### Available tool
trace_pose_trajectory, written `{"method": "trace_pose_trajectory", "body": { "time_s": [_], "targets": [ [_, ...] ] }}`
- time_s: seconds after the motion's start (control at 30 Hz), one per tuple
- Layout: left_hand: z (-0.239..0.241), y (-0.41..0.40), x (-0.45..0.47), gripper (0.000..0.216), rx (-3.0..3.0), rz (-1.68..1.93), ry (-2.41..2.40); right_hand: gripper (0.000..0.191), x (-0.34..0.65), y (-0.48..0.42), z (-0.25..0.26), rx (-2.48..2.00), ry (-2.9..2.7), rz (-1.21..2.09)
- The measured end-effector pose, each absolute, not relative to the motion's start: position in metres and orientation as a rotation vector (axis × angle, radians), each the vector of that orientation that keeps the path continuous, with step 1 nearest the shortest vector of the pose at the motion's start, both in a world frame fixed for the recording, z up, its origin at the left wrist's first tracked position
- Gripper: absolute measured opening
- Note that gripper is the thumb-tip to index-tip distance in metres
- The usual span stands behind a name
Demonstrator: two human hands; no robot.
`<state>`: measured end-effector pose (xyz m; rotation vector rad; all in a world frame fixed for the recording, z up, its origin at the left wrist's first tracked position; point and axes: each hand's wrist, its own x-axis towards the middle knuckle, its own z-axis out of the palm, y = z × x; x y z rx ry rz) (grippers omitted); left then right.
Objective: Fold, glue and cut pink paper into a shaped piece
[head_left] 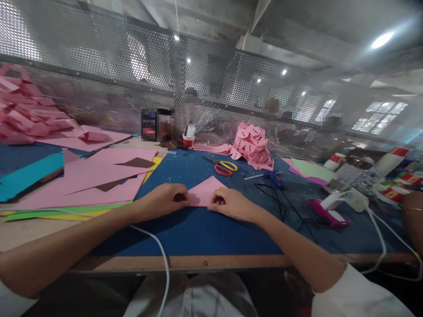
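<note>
A pink sheet of paper (205, 190), folded to a point, lies on the blue mat (205, 229) in front of me. My left hand (165, 199) is closed on its left lower edge, fingers curled and pressing the paper. My right hand (231, 204) is closed on its right lower edge in the same way. Both hands rest on the mat, a little apart, with the paper's tip pointing away from me.
Scissors with red and yellow handles (222, 167) lie behind the paper. A heap of folded pink pieces (253, 146) sits further back. Large pink sheets (99, 176) cover the left. A glue gun (269, 177), pink stapler (327, 213), cables and glue bottles are at the right. Another person's arm (413, 215) shows far right.
</note>
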<state>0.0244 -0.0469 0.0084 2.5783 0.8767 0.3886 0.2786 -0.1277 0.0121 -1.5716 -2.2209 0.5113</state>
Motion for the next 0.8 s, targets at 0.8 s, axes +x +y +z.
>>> {"method": "trace_pose_trajectory", "body": {
  "time_s": [0.8],
  "targets": [
    [0.008, -0.047, 0.026, 0.024, 2.640, 0.369, 0.970, 0.010, 0.254, -0.117, 0.001, -1.544, -2.155, 0.478]
  ]
}}
